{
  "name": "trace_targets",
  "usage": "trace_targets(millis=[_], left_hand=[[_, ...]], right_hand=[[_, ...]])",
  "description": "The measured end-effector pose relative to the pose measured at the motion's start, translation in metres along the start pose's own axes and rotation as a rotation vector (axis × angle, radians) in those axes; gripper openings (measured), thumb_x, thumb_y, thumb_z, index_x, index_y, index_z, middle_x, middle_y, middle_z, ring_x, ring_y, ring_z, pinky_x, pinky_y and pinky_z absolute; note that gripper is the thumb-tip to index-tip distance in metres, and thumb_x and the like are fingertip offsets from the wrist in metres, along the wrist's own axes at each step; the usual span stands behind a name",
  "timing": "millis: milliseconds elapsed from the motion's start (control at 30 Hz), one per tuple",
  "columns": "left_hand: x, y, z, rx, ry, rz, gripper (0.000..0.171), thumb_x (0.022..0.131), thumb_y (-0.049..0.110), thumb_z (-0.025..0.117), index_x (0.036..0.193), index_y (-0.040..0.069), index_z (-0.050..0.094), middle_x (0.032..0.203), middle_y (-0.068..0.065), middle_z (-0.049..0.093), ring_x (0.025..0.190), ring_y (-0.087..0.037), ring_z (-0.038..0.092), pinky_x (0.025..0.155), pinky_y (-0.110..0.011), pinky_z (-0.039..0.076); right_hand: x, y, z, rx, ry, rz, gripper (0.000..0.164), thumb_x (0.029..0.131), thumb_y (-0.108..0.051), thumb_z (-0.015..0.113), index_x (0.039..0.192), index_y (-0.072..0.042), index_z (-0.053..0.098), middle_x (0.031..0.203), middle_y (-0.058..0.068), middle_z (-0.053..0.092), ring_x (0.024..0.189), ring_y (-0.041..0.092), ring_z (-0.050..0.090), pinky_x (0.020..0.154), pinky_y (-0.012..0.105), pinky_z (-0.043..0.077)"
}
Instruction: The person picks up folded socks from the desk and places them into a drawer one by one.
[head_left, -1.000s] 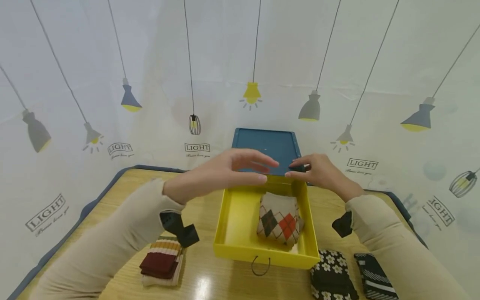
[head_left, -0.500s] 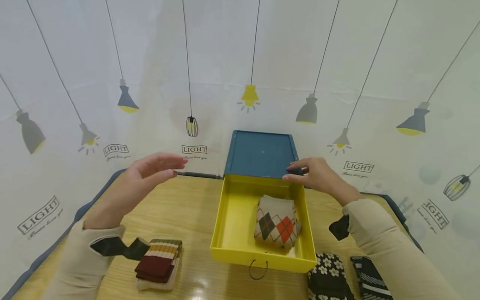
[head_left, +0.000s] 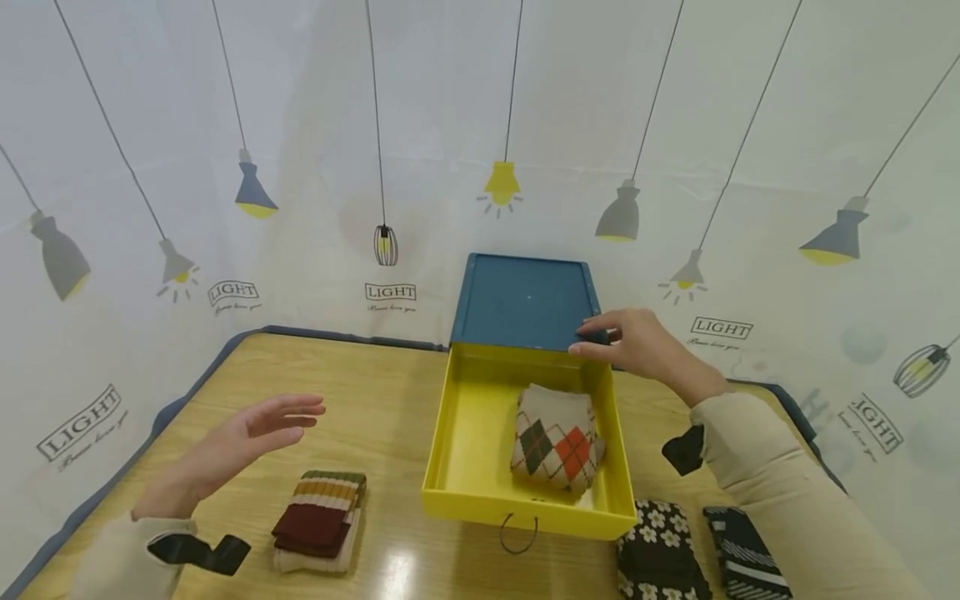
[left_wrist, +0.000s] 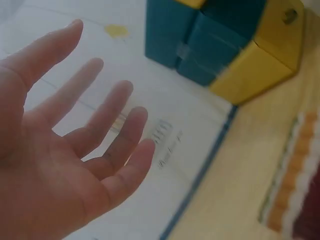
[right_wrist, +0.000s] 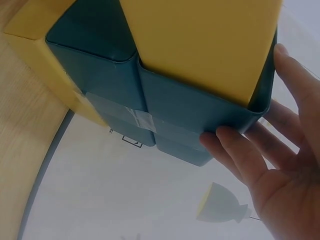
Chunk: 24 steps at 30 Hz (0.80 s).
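A stack of drawer boxes stands at the back, its top blue case (head_left: 525,300) joined by clear tape to another blue tier. From that case a yellow drawer (head_left: 468,446) sticks out towards me. Folded beige argyle socks (head_left: 555,437) lie in the drawer's right half. My right hand (head_left: 637,342) holds the case's front right corner; in the right wrist view, thumb and fingers span its wall (right_wrist: 200,105). My left hand (head_left: 240,442) hovers over the table's left side, fingers apart and holding nothing. Nearest to it are folded maroon and striped socks (head_left: 318,521).
Right of the drawer lie folded black socks with white flowers (head_left: 660,550) and black-and-white patterned socks (head_left: 746,550). A yellow bottom tier (left_wrist: 260,70) shows under the blue ones. The wooden table (head_left: 382,400) ends at a lamp-printed sheet (head_left: 442,192).
My left hand has moved from above the drawer's back end leftwards, then down towards the table. The right hand stays at the case's corner, and the drawer has not moved.
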<state>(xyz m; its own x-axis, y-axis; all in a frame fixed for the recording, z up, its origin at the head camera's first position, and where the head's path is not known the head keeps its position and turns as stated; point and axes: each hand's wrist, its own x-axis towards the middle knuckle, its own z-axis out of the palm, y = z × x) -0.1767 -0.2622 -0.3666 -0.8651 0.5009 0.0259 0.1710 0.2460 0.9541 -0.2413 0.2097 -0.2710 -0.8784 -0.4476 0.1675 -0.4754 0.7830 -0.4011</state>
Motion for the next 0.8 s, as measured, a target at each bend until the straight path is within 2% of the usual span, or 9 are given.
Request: trace_targets(millis=[67, 133, 233, 300, 400, 600, 667, 800], left_hand=[[0.001, -0.012, 0.0, 0.02, 0.003, -0.071, 0.044, 0.094, 0.016, 0.045, 0.136, 0.01, 0.034, 0.133, -0.006, 0.04, 0.116, -0.014, 0.043, 0.095, -0.043, 0.037], [0.002, -0.022, 0.0, 0.04, -0.02, -0.108, 0.046, 0.094, 0.018, 0.045, 0.137, 0.009, 0.032, 0.135, -0.016, 0.035, 0.119, -0.025, 0.04, 0.094, -0.052, 0.034], [0.004, -0.034, 0.0, 0.09, -0.07, -0.149, 0.049, 0.093, 0.022, 0.046, 0.137, 0.007, 0.031, 0.135, -0.025, 0.03, 0.119, -0.041, 0.033, 0.091, -0.055, 0.035], [0.004, -0.041, -0.001, 0.115, -0.104, -0.166, 0.049, 0.093, 0.021, 0.046, 0.136, 0.002, 0.031, 0.134, -0.03, 0.027, 0.117, -0.048, 0.03, 0.089, -0.055, 0.037], [0.003, -0.051, -0.003, 0.136, -0.132, -0.195, 0.049, 0.092, 0.02, 0.048, 0.134, -0.002, 0.033, 0.133, -0.031, 0.028, 0.116, -0.049, 0.03, 0.086, -0.052, 0.04], [0.003, -0.067, -0.005, 0.052, -0.22, -0.182, 0.051, 0.091, 0.017, 0.051, 0.133, -0.005, 0.032, 0.132, -0.032, 0.028, 0.113, -0.043, 0.039, 0.085, -0.047, 0.043], [0.003, -0.071, -0.005, 0.021, -0.254, -0.177, 0.051, 0.091, 0.015, 0.051, 0.134, -0.004, 0.031, 0.132, -0.032, 0.026, 0.114, -0.044, 0.037, 0.086, -0.046, 0.043], [0.005, -0.077, -0.002, 0.027, -0.297, -0.184, 0.05, 0.09, 0.014, 0.053, 0.133, -0.003, 0.034, 0.133, -0.029, 0.03, 0.117, -0.045, 0.032, 0.087, -0.046, 0.042]], right_hand=[[0.0, -0.001, -0.001, 0.002, -0.003, 0.002, 0.039, 0.082, -0.031, 0.063, 0.108, -0.002, 0.063, 0.117, 0.021, 0.054, 0.095, 0.039, 0.056, 0.077, 0.044, 0.049], [-0.001, -0.001, -0.001, 0.001, -0.003, 0.005, 0.039, 0.082, -0.032, 0.063, 0.108, -0.002, 0.063, 0.117, 0.021, 0.054, 0.095, 0.039, 0.056, 0.077, 0.044, 0.049], [-0.001, 0.0, -0.001, 0.002, -0.001, 0.015, 0.039, 0.082, -0.032, 0.063, 0.108, -0.002, 0.063, 0.117, 0.02, 0.054, 0.096, 0.039, 0.056, 0.077, 0.044, 0.049], [0.0, 0.0, 0.0, 0.004, 0.0, 0.019, 0.04, 0.082, -0.033, 0.063, 0.109, -0.002, 0.063, 0.118, 0.02, 0.053, 0.096, 0.039, 0.056, 0.077, 0.043, 0.049], [0.0, 0.0, 0.001, 0.011, 0.001, 0.02, 0.041, 0.082, -0.034, 0.063, 0.109, -0.003, 0.063, 0.118, 0.019, 0.053, 0.096, 0.039, 0.056, 0.077, 0.043, 0.05], [0.0, 0.002, 0.001, 0.014, 0.006, 0.019, 0.04, 0.082, -0.034, 0.063, 0.109, -0.003, 0.064, 0.118, 0.019, 0.053, 0.096, 0.039, 0.056, 0.076, 0.043, 0.05], [0.0, 0.002, 0.001, 0.011, 0.008, 0.017, 0.04, 0.082, -0.033, 0.063, 0.108, -0.003, 0.064, 0.118, 0.019, 0.053, 0.095, 0.038, 0.056, 0.075, 0.043, 0.05], [-0.001, 0.002, 0.001, 0.011, 0.007, 0.016, 0.04, 0.082, -0.034, 0.063, 0.108, -0.003, 0.064, 0.118, 0.019, 0.053, 0.095, 0.038, 0.056, 0.075, 0.043, 0.05]])
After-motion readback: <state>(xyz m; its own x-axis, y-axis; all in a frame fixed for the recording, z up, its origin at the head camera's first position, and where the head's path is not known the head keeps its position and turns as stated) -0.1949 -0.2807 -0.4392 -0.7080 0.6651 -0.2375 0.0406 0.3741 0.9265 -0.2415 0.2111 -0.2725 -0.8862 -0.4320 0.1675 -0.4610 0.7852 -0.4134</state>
